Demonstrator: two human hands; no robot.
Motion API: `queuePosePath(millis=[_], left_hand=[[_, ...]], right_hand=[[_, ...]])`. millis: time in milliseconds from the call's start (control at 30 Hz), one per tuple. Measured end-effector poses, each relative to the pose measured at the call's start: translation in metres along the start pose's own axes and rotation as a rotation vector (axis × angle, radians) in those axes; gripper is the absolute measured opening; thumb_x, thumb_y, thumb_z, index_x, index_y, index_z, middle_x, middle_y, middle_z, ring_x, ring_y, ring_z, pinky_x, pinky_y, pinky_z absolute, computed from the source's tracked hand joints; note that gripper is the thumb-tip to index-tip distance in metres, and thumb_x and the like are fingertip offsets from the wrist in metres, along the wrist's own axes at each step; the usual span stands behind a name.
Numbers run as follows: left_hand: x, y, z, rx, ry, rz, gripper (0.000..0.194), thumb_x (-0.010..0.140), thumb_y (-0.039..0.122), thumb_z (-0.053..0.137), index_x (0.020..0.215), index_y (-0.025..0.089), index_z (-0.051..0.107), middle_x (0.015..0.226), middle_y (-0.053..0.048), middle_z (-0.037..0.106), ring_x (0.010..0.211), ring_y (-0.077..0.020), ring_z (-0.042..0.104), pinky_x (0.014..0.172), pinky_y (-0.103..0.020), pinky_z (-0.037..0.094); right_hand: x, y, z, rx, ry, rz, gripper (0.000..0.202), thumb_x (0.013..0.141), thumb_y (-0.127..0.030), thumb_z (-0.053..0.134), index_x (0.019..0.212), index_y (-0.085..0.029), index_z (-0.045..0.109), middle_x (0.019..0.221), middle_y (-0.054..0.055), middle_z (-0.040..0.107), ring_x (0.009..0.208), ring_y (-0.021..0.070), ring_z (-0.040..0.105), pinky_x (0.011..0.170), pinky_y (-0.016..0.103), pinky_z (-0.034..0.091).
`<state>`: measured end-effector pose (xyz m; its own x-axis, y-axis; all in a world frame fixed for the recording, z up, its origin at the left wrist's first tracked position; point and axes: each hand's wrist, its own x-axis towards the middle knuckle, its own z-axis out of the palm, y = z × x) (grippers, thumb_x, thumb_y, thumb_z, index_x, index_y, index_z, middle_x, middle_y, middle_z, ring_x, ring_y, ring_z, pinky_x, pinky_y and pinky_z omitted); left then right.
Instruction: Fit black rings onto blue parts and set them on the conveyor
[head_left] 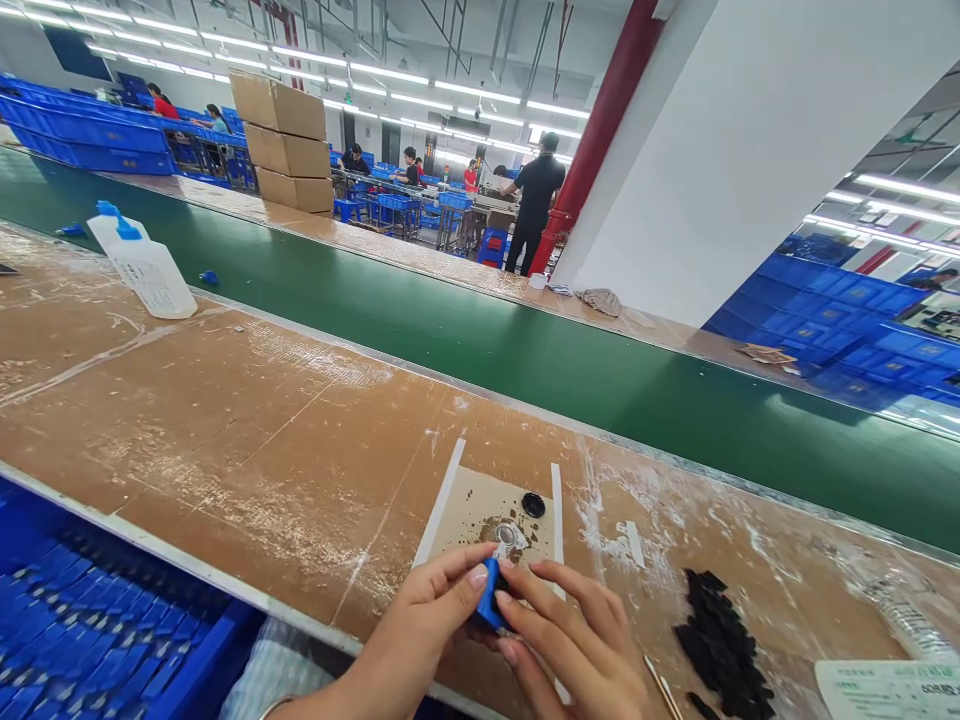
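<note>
Both hands meet at the front edge of the workbench around a small blue plastic part with a dark side. My left hand pinches it between thumb and fingers. From the right, the fingers of my right hand also close on it, hiding much of its shape. Just beyond the fingertips, a small whitish holder with a round grey centre sits on a stained beige sheet taped down with white strips. A round black cap lies on that sheet.
Black pieces are heaped at right, beside thin sticks and a labelled white container. A blue crate of blue parts stands lower left. White bottles stand by the green conveyor belt. Cartons and people are beyond.
</note>
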<state>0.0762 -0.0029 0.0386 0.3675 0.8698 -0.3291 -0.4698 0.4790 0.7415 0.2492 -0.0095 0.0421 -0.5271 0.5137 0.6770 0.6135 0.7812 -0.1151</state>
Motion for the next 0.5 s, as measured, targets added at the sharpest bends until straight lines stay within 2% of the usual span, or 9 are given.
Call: queuePosePath(millis=[100, 167, 233, 300, 400, 500], left_hand=[[0.0, -0.003, -0.005, 0.094, 0.01, 0.01, 0.045, 0.074, 0.039, 0.072, 0.113, 0.02, 0.062, 0.106, -0.008, 0.067, 0.099, -0.0184, 0.06, 0.088, -0.027, 0.045], [0.0, -0.005, -0.008, 0.132, -0.035, 0.01, 0.045, 0.071, 0.036, 0.075, 0.111, 0.02, 0.062, 0.105, -0.008, 0.067, 0.101, -0.0198, 0.059, 0.088, -0.028, 0.045], [0.0, -0.007, -0.012, 0.126, -0.088, -0.015, 0.044, 0.069, 0.034, 0.076, 0.108, 0.02, 0.063, 0.097, -0.008, 0.068, 0.092, -0.0189, 0.062, 0.08, -0.027, 0.047], [-0.004, -0.008, -0.016, 0.115, -0.09, -0.043, 0.042, 0.068, 0.035, 0.077, 0.105, 0.019, 0.064, 0.084, -0.006, 0.069, 0.073, -0.0145, 0.062, 0.067, -0.024, 0.047], [-0.016, -0.009, -0.026, 0.118, -0.003, -0.061, 0.042, 0.065, 0.041, 0.079, 0.098, 0.018, 0.067, 0.07, -0.005, 0.067, 0.052, -0.0096, 0.055, 0.052, -0.019, 0.039], [-0.033, -0.01, -0.042, 0.116, 0.111, -0.038, 0.046, 0.057, 0.048, 0.081, 0.09, 0.017, 0.07, 0.06, -0.005, 0.064, 0.046, -0.0098, 0.05, 0.047, -0.02, 0.036]], right_hand=[[-0.012, -0.014, 0.015, 0.002, 0.044, 0.094, 0.027, 0.09, -0.01, 0.051, 0.116, -0.014, 0.057, 0.127, 0.005, 0.053, 0.114, 0.027, 0.044, 0.09, 0.038, 0.036], [-0.018, -0.025, 0.025, 0.08, 0.099, 0.211, 0.024, 0.094, -0.014, 0.045, 0.115, -0.018, 0.056, 0.133, 0.004, 0.047, 0.117, 0.0266, 0.041, 0.093, 0.038, 0.035], [-0.024, -0.036, 0.035, 0.155, 0.155, 0.321, 0.023, 0.1, -0.026, 0.038, 0.112, -0.023, 0.056, 0.139, 0.003, 0.039, 0.121, 0.0273, 0.037, 0.095, 0.04, 0.034], [-0.032, -0.044, 0.044, 0.244, 0.225, 0.401, 0.03, 0.101, -0.042, 0.031, 0.113, -0.027, 0.054, 0.141, 0.004, 0.035, 0.121, 0.0285, 0.038, 0.088, 0.039, 0.038], [-0.053, -0.049, 0.051, 0.427, 0.372, 0.516, 0.034, 0.099, -0.053, 0.032, 0.119, -0.031, 0.049, 0.133, 0.004, 0.045, 0.115, 0.0271, 0.044, 0.079, 0.034, 0.042], [-0.089, -0.042, 0.04, 0.397, 0.497, 0.669, 0.023, 0.1, -0.044, 0.04, 0.114, -0.033, 0.053, 0.115, 0.0, 0.058, 0.106, 0.021, 0.052, 0.088, 0.03, 0.04]])
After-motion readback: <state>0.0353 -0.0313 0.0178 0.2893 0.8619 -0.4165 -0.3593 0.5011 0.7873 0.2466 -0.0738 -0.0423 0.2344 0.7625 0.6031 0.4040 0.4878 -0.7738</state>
